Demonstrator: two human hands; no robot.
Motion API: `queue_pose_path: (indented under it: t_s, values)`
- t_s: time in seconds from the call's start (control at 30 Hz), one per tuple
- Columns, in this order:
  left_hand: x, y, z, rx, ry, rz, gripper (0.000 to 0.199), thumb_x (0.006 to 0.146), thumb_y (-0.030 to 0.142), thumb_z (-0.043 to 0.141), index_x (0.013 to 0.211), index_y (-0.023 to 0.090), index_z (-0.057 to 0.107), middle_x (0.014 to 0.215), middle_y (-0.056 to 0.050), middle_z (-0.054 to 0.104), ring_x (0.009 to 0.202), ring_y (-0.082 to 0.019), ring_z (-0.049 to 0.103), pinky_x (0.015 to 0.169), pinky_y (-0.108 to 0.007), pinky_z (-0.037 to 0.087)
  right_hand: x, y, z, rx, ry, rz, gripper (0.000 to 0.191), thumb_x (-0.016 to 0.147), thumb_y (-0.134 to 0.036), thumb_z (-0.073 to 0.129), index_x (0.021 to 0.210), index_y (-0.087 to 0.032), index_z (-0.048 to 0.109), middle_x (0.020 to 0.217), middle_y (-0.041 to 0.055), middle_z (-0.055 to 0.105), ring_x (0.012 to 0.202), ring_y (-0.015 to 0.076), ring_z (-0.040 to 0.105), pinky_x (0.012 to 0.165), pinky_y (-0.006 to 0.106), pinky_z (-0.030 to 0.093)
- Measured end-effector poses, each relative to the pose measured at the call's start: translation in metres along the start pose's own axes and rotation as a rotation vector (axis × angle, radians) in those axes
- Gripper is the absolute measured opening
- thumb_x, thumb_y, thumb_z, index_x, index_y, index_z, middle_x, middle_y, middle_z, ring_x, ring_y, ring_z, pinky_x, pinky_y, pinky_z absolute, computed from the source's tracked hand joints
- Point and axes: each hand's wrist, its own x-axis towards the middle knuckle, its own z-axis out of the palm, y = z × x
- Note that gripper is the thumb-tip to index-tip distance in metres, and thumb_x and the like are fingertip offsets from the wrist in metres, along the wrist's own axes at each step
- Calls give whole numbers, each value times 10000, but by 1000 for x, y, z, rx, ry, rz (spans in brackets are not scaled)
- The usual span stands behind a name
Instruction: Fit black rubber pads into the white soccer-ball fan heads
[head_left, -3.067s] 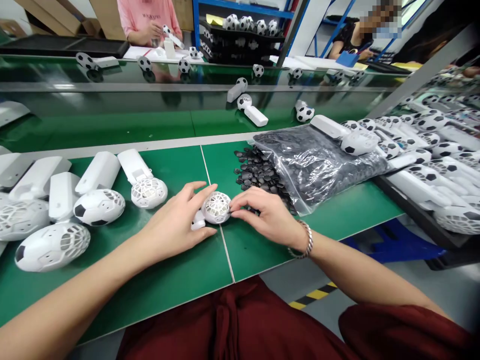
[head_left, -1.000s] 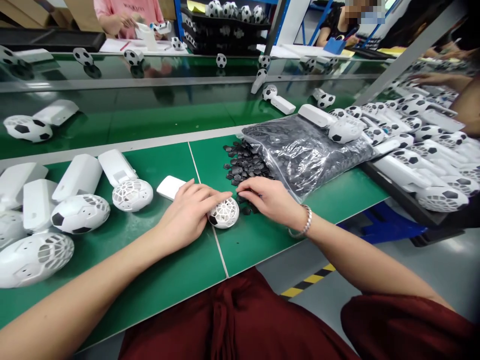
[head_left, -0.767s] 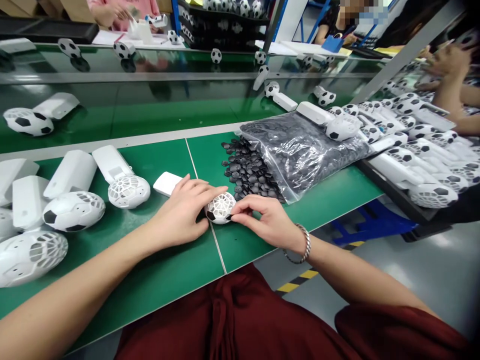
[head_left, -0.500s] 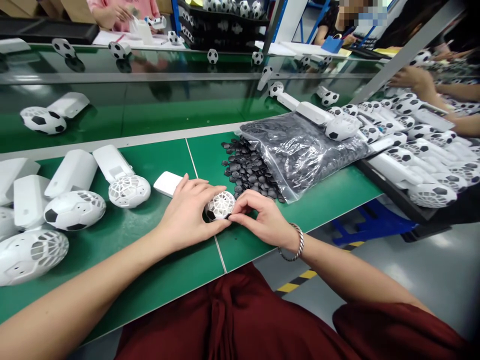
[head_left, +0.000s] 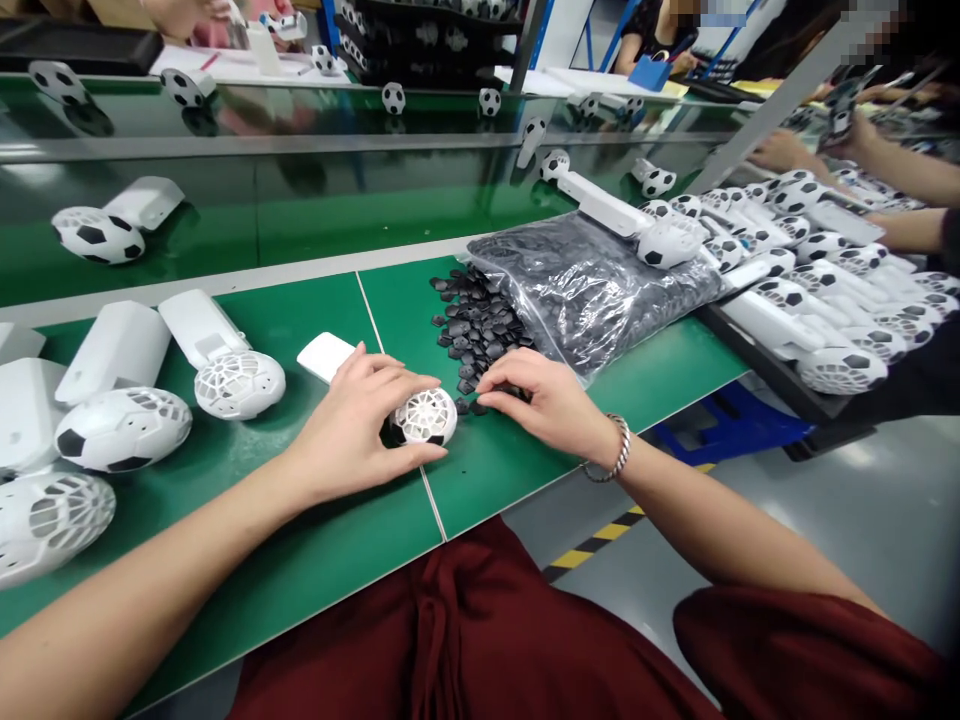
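Note:
My left hand [head_left: 352, 425] is wrapped round a white device with a round football-patterned head [head_left: 426, 416]; its white flat end [head_left: 325, 356] sticks out beyond my fingers. To the right, my right hand [head_left: 544, 405] has thumb and forefinger close together at the near edge of a pile of small black pieces [head_left: 480, 325]. A black piece shows at those fingertips, and another lies beside it near the football head. The pile spills from a clear plastic bag [head_left: 592, 290] full of such pieces.
Several white football-headed devices [head_left: 124, 428] lie at the left of the green table [head_left: 300, 560]. A black tray [head_left: 799, 385] heaped with more is at the right. Behind runs a green conveyor [head_left: 337, 200] carrying a few devices. Other people's hands [head_left: 784, 150] are at the far right.
My right hand has moved right, away from the football head, to the black pieces. My left hand still holds the device. The view has shifted slightly.

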Motion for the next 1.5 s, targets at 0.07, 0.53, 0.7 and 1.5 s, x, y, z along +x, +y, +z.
queue_pose_path:
  t_s: [0.07, 0.53, 0.7, 1.5]
  values:
    - [-2, -2, -4, 15, -33, -17, 537, 729, 480, 597, 1185, 212, 504, 1136, -66, 597, 1190, -290, 384, 1052, -552, 137, -3, 4, 1, -137, -86, -58, 96, 833, -220, 562, 876, -174, 634, 865, 35, 649, 820, 152, 533, 793, 313, 429]
    - [-16, -13, -9, -136, -71, 9, 520, 778, 390, 586, 1238, 193, 446, 1281, -77, 495, 1334, -269, 185, 1074, -451, 252, 17, 0, 22, -659, -330, -368, 227, 912, -208, 394, 834, -134, 594, 879, 70, 617, 794, 175, 467, 663, 300, 282]
    - [-18, -17, -11, -208, -74, -15, 507, 772, 354, 586, 1237, 204, 452, 1301, -79, 479, 1341, -286, 172, 1072, -483, 244, 21, -11, 28, -673, -327, -335, 231, 912, -265, 413, 811, -136, 575, 754, 61, 589, 719, 168, 466, 655, 306, 244]
    - [-16, -4, 0, -262, 12, -130, 376, 762, 315, 559, 1106, 195, 465, 1189, -83, 521, 1346, -285, 150, 1067, -489, 239, 34, -17, 38, 429, -169, 38, 135, 751, -266, 654, 708, -152, 594, 716, -4, 589, 653, 93, 525, 631, 231, 449]
